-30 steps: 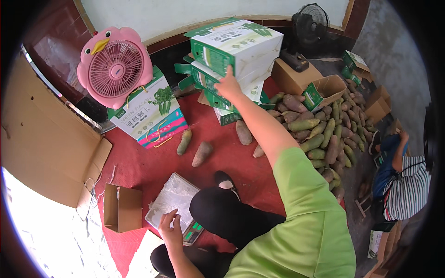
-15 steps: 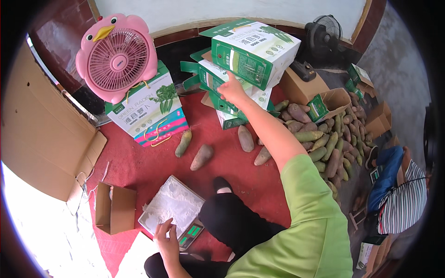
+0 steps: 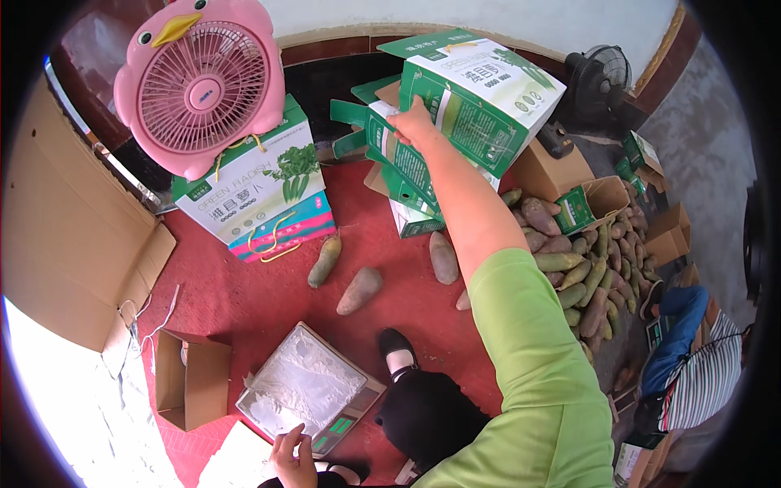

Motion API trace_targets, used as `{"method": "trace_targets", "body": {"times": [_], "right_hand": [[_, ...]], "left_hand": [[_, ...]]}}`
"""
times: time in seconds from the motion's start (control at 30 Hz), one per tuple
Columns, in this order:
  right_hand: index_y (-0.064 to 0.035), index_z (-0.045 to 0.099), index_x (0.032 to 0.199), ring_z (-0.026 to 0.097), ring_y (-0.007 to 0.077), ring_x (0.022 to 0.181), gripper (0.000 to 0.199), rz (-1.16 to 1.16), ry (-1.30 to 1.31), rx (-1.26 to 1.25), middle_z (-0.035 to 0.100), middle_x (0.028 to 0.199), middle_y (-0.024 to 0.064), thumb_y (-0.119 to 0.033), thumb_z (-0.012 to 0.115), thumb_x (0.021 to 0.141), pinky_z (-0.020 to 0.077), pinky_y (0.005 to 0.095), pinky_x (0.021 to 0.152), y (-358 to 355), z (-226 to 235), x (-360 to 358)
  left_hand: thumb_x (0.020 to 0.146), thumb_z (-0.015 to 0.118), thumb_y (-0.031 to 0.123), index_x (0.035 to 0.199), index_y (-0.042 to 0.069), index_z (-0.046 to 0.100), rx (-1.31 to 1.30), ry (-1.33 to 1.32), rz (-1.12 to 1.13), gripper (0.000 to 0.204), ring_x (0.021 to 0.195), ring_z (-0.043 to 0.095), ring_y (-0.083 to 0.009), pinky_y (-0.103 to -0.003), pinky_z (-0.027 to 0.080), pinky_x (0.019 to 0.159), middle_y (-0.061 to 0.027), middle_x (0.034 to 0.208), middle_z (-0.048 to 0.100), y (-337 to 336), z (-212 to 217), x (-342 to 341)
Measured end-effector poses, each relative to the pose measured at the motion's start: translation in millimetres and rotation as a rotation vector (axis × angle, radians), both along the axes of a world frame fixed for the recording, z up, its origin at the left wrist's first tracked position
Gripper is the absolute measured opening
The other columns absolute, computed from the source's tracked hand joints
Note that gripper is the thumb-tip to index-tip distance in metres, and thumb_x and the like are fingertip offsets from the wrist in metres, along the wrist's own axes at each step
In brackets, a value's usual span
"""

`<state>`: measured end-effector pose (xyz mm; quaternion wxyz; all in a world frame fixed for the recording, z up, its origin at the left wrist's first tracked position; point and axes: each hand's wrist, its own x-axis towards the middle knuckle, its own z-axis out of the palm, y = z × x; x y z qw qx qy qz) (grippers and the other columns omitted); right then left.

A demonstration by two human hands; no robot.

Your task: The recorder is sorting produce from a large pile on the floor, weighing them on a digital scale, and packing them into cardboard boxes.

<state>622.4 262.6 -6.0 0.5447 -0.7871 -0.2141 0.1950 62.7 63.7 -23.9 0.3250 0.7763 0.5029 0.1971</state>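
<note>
My right arm reaches forward to a stack of green-and-white cartons. My right hand (image 3: 416,127) is closed at the left edge of a tilted carton (image 3: 397,156), just under the top carton (image 3: 488,69); the thumb lies against the top carton's green side. Open flaps stick out to the left of the stack. My left hand (image 3: 293,462) hovers at the near edge of a flat digital scale (image 3: 305,378), its fingers loosely bent and apart, with nothing visible in them. White plastic film covers the scale's plate, and its display glows green.
A pink bird-shaped fan (image 3: 203,89) stands on a radish gift carton (image 3: 260,175) at left. Loose radishes (image 3: 359,291) lie on the red carpet (image 3: 407,305). A radish heap (image 3: 598,272) fills the right, near a seated person (image 3: 700,366). An open brown box (image 3: 207,382) sits left of the scale.
The whole view has shifted, so the cartons and fan appear larger and the scale lower. My right hand stays at the stack's left edge; my left hand stays by the scale.
</note>
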Motion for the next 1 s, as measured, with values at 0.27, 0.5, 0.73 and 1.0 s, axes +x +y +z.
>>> {"method": "trace_targets", "body": {"times": [0.27, 0.5, 0.73, 1.0], "right_hand": [[-0.0024, 0.018, 0.147, 0.057, 0.0157, 0.071, 0.081, 0.136, 0.122, 0.17, 0.062, 0.099, 0.0111, -0.005, 0.065, 0.081, 0.0466, 0.0285, 0.054, -43.8, -0.8, -24.3], [0.0021, 0.042, 0.132, 0.057, 0.0123, 0.072, 0.057, 0.018, 0.25, 0.467, 0.063, 0.089, 0.0073, -0.006, 0.065, 0.08, 0.0456, 0.0257, 0.059, -147.1, 15.8, -51.6], [-0.0033, 0.062, 0.102, 0.061, 0.0099, 0.067, 0.018, 0.084, 0.132, 0.614, 0.07, 0.084, 0.0085, -0.014, 0.062, 0.087, 0.0447, 0.0222, 0.058, -259.1, 104.6, -82.1], [-0.0006, 0.062, 0.103, 0.061, 0.012, 0.054, 0.024, 0.192, 0.007, 0.64, 0.066, 0.071, 0.0053, -0.021, 0.061, 0.09, 0.0412, 0.0209, 0.047, -344.3, 198.1, -150.1]], "left_hand": [[0.073, 0.062, -0.005, 0.096, 0.001, 0.068, -0.001, -0.044, 0.09, 0.024, 0.066, 0.06, -0.0182, -0.028, 0.044, 0.057, -0.0089, 0.072, 0.062, -10.8, -7.2, 1.0], [0.075, 0.063, -0.003, 0.097, 0.0, 0.068, 0.049, -0.084, 0.045, 0.022, 0.068, 0.062, -0.0224, -0.032, 0.048, 0.062, -0.0115, 0.075, 0.062, -22.5, 1.5, -4.2], [0.077, 0.063, -0.001, 0.099, 0.002, 0.068, 0.054, -0.106, 0.064, 0.022, 0.07, 0.062, -0.0221, -0.032, 0.048, 0.064, -0.0117, 0.078, 0.062, -33.5, 3.6, -17.7], [0.074, 0.067, -0.003, 0.109, 0.004, 0.065, 0.106, -0.206, 0.057, 0.035, 0.074, 0.06, -0.0211, -0.032, 0.049, 0.069, -0.011, 0.087, 0.061, -41.7, -0.4, -32.5]]}}
